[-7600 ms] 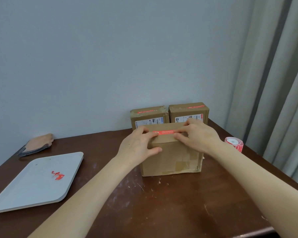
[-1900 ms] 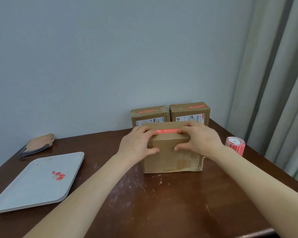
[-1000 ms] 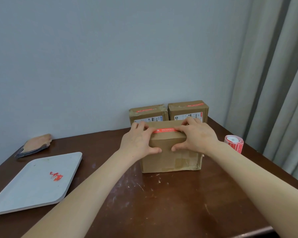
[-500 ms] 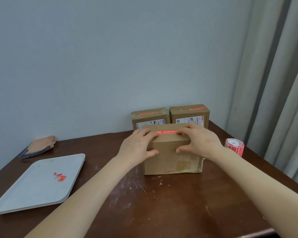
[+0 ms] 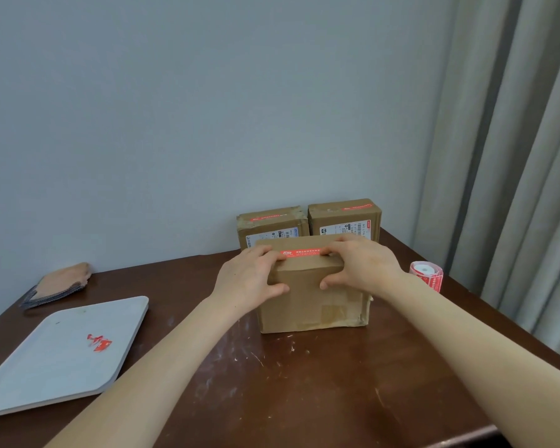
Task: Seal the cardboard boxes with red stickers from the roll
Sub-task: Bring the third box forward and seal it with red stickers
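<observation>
Left hand and right hand clasp the near brown cardboard box mid-table, fingers over its top edge, thumbs on its front. Red sticker strip between fingertips. Red-and-white sticker roll just right.

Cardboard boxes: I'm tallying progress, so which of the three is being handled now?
The front box, nearest the camera: the left hand and right hand press its red sticker. The two boxes by the wall stand untouched.
</observation>
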A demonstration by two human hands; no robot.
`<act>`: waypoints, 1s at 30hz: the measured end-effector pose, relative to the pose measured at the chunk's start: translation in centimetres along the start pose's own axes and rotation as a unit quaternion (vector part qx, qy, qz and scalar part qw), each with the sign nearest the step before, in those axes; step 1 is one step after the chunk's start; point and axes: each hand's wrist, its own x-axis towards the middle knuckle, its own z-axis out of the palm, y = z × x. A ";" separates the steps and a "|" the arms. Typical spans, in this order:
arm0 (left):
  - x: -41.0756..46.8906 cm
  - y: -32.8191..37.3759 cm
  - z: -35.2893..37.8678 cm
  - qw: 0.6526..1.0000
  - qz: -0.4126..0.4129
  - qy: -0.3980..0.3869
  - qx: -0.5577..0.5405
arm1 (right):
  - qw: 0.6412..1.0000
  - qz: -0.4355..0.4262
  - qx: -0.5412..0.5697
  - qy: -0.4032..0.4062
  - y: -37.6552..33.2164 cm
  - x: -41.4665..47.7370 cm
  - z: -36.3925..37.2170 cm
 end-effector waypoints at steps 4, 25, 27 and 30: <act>0.0 0.3 0.1 1.000 -0.009 0.008 0.004 | 1.000 0.002 0.016 0.003 0.1 0.0 0.3; 1.2 0.5 0.7 0.999 -0.031 -0.021 0.015 | 0.998 -0.017 -0.066 -0.013 0.0 0.8 0.3; 1.1 0.4 0.6 0.999 -0.033 -0.018 0.014 | 0.998 -0.014 -0.061 -0.011 0.0 0.8 0.4; 1.0 0.5 0.4 0.999 -0.036 -0.016 0.003 | 0.998 -0.012 -0.052 -0.013 0.0 0.8 0.3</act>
